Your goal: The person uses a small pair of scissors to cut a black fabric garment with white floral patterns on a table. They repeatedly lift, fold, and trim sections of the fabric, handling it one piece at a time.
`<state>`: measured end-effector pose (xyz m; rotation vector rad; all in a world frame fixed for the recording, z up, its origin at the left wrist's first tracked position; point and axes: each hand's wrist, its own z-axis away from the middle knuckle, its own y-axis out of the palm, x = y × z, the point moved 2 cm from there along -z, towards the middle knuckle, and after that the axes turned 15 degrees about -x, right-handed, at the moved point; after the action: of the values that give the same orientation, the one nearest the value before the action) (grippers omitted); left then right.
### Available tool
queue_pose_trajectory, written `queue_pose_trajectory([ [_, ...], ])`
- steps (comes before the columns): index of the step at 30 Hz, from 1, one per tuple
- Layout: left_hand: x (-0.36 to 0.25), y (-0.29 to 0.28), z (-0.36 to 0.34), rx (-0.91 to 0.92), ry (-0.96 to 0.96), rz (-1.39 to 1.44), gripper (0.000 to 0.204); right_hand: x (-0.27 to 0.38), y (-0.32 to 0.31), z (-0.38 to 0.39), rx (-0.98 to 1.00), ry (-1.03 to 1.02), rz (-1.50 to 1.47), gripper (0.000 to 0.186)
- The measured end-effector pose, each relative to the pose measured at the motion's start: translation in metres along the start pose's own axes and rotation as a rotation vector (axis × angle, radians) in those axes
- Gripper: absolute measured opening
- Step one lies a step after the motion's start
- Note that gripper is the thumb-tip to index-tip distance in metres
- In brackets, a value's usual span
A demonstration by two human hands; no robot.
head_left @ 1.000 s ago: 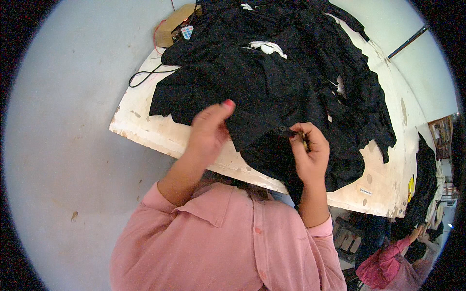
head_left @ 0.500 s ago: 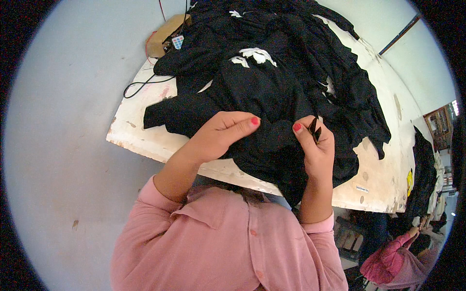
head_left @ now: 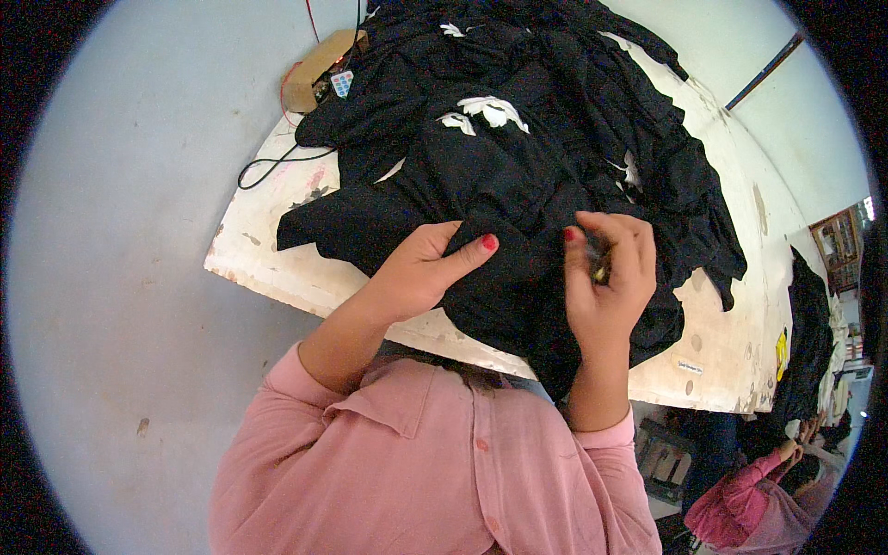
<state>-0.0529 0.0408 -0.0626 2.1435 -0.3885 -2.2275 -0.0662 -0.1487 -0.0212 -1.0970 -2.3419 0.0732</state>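
Note:
Black cloth (head_left: 499, 305) lies in folds across the table, and its near part hangs over the front edge. My left hand (head_left: 412, 276) pinches a fold of it, thumb on top and fingers hidden beneath the fabric. To the right, my right hand (head_left: 612, 291) is curled, its thumb and forefinger apart just over the cloth. A pair of small thread snips (head_left: 601, 270) sits inside its palm, blurred and mostly covered by the fingers. White patches (head_left: 495, 113) show among the folds farther back.
A cardboard box (head_left: 310, 81) and a small keypad remote (head_left: 342, 85) are at the table's far left, near a looped black cable (head_left: 264, 168). The pale worn table (head_left: 731, 375) curves right, towards more dark cloth (head_left: 807, 305) and another person in pink (head_left: 740, 499).
My right hand has opened its thumb and forefinger and turned, drawing the snips' blades back into the palm. My left hand has moved slightly down, with cloth now over its fingers.

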Motion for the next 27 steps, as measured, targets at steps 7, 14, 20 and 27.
queue_pose_trajectory([
  [7,-0.002,0.001,-0.003,0.057,-0.157,0.395,0.034,0.011,-0.004,0.004,0.109,0.007,-0.069,0.039],
  [14,-0.004,-0.001,-0.003,0.116,-0.261,0.472,0.036,0.002,-0.004,0.01,0.153,-0.105,-0.055,0.037],
  [20,-0.004,-0.001,-0.004,0.136,-0.261,0.479,0.037,0.0,-0.002,0.012,0.122,-0.145,-0.078,0.035],
  [27,0.001,-0.002,-0.002,0.148,-0.268,0.425,0.034,-0.012,0.003,0.004,0.123,0.004,-0.243,0.042],
])
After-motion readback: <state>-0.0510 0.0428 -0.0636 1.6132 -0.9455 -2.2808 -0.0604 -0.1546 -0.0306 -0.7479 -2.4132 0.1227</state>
